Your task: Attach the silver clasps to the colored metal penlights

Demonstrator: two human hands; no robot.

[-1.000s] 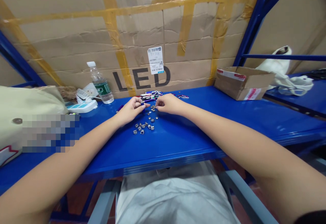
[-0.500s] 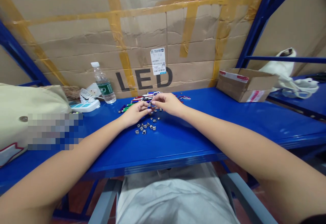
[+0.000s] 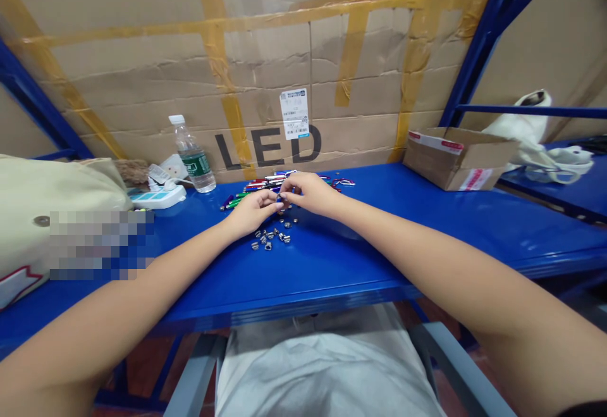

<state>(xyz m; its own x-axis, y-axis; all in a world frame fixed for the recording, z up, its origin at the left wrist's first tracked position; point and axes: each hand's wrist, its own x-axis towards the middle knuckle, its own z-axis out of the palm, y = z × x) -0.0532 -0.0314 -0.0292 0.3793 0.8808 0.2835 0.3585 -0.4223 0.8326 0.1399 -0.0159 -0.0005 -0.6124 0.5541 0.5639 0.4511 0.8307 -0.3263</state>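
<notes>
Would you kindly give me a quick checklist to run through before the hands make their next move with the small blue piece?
1. Blue piece pinched in left hand: ok.
2. Right hand fingertips at the piece: ok; its grip: cannot tell.
3. Metal parts loose on the table, near both hands: ok.
4. Coloured tubes behind the hands, far from the edge: ok.
5. Bottle upright, capped, clear of arms: ok.

Head cam fwd/down on L hand (image 3: 251, 209), R hand (image 3: 310, 192).
</notes>
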